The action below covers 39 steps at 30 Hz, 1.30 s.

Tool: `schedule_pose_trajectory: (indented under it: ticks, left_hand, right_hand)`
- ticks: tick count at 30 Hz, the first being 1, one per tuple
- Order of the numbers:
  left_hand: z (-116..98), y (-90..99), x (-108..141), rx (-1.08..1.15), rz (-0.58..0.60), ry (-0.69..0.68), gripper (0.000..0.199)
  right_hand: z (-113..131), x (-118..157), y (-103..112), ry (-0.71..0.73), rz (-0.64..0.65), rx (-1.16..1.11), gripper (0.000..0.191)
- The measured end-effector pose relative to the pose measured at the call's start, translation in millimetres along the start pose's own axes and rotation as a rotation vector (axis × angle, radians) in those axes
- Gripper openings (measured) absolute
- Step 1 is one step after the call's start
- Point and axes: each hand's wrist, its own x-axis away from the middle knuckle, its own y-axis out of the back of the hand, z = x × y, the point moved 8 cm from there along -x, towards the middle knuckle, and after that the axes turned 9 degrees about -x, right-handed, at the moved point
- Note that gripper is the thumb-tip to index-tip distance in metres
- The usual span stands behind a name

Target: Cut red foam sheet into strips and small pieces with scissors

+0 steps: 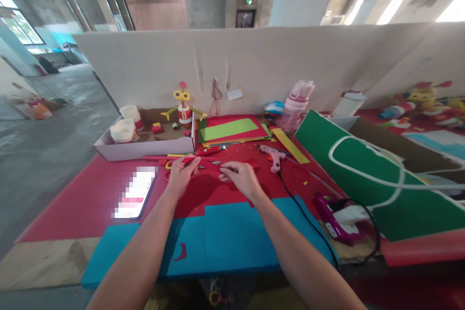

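Observation:
A red paper strip (209,165) stretches between my two hands above the red table covering. My left hand (181,173) pinches its left end between thumb and fingers. At its other end, my right hand (240,178) is closed on the strip with thumb and fingertips. Yellow-handled scissors (168,165) lie partly hidden behind my left hand. To the right of my right hand is a pink glue gun (275,157) with a black cord. Blue sheets (232,232) cover the table's front under my forearms, with a small red paper scrap (180,252) on them.
At left lie a lit phone (136,193) and a box (145,149) with paper cups. Behind are a yellow-and-red figure (183,112), coloured sheets (228,131) and a pink bottle (296,104). A purple power strip (336,220) and green board (363,179) stand right.

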Motion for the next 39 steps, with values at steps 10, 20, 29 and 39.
schedule_pose_trajectory:
  ticks: [10, 20, 29, 39]
  left_hand:
    - [11, -36.2, 7, 0.096, 0.202, 0.068, 0.022]
    - [34, -31.1, 6, 0.080, 0.063, 0.175, 0.029]
    - [42, -6.7, -5, 0.208, -0.036, 0.216, 0.032]
    - [38, 18.1, -12, 0.373, -0.230, 0.132, 0.030]
  right_hand:
    - [7, 4, -7, 0.008, 0.026, -0.022, 0.032]
    - [9, 5, -3, 0.044, -0.006, 0.118, 0.028]
    - [4, 2, 3, 0.027, 0.001, 0.117, 0.026]
    - [0, -2, 12, 0.076, -0.038, 0.109, 0.028]
